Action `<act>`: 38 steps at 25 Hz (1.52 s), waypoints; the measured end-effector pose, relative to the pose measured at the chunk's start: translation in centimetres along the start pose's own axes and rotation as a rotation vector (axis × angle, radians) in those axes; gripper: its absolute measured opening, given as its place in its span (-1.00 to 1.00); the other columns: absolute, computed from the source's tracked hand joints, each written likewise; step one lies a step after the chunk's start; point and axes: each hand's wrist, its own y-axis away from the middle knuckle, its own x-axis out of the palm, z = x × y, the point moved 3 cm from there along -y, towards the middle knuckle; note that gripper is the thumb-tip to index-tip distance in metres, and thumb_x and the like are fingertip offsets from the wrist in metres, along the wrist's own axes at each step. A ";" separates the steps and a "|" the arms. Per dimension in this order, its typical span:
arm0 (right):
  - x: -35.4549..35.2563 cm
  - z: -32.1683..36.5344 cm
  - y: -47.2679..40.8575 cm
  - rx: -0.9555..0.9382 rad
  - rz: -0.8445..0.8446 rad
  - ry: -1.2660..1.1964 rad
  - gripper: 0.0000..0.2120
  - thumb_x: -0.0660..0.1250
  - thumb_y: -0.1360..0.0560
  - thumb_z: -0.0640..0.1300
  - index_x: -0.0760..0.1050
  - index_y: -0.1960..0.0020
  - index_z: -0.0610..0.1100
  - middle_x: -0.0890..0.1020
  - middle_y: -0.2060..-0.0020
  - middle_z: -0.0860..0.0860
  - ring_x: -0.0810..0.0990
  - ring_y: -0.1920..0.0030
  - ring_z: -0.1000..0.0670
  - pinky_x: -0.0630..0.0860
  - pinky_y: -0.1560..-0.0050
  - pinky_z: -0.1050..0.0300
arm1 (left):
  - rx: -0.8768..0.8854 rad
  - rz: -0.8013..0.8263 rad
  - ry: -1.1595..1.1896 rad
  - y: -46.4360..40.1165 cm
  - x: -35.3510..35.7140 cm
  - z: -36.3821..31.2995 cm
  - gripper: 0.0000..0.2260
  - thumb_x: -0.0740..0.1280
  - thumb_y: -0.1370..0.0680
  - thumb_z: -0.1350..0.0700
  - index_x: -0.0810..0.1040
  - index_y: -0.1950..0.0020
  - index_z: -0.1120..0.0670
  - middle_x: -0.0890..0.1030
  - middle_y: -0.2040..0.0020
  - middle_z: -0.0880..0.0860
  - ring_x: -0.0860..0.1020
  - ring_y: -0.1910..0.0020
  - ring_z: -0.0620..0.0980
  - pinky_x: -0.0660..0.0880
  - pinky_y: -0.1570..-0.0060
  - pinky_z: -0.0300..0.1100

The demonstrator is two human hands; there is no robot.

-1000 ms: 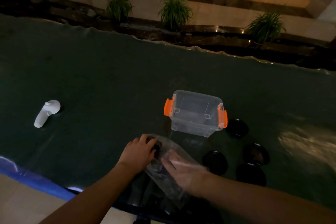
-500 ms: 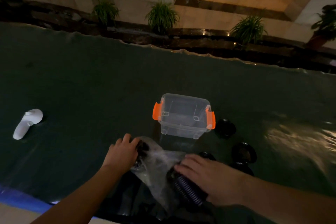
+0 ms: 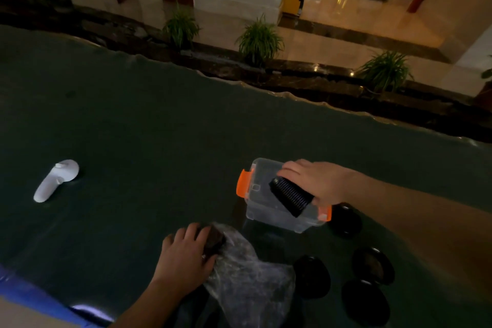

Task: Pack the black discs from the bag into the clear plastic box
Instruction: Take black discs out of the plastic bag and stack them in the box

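A clear plastic box (image 3: 259,201) with orange latches stands on the dark green table. Over its open top my right hand (image 3: 316,181) holds a ribbed stack of black discs (image 3: 290,196), tilted toward the box. Nearer to me lies a crumpled clear bag (image 3: 250,277). My left hand (image 3: 186,255) presses on the bag's left end, where a dark lump shows through the plastic. Several loose black discs lie right of the bag, among them one disc (image 3: 311,275) beside it, another (image 3: 372,265) further right and a third (image 3: 344,220) by the box.
A white handheld controller (image 3: 54,181) lies on the table (image 3: 133,141) at the left. The table's far edge runs diagonally, with potted plants (image 3: 259,40) and a tiled floor beyond. A blue strip (image 3: 24,290) marks the near-left edge.
My right hand has drawn the stack of discs out of the bag and carried it up over the box. The left hand stays on the bag. The camera has shifted.
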 end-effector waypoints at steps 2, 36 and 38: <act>1.4 -0.5 -2.9 -0.036 0.055 0.047 -0.10 0.56 -0.36 -0.09 0.11 -0.53 0.04 0.30 -0.45 0.03 0.38 -0.36 -0.03 0.54 -0.25 -0.03 | -0.014 -0.010 0.012 0.5 0.2 -0.1 -0.46 0.37 -0.35 -0.26 0.59 -0.24 -0.02 0.63 -0.15 0.06 0.63 -0.02 0.15 0.59 0.09 0.13; 8.1 -1.1 -5.0 0.260 0.064 -0.088 0.09 0.59 -0.32 -0.14 -0.07 -0.58 0.11 0.26 -0.49 0.00 0.35 -0.41 -0.05 0.51 -0.26 -0.09 | -0.117 0.016 0.150 0.5 0.8 1.1 -0.30 0.19 -0.39 -0.38 0.41 -0.45 -0.06 0.49 -0.37 0.00 0.52 -0.27 0.11 0.57 -0.07 0.11; 5.4 -0.1 -2.6 0.366 -0.088 -0.193 -0.06 0.55 -0.38 -0.16 0.07 -0.57 0.08 0.32 -0.45 0.01 0.40 -0.37 -0.01 0.49 -0.25 0.02 | -0.103 0.019 0.149 0.4 0.5 1.0 -0.29 0.17 -0.39 -0.37 0.40 -0.46 -0.05 0.49 -0.38 0.00 0.51 -0.29 0.10 0.55 -0.10 0.10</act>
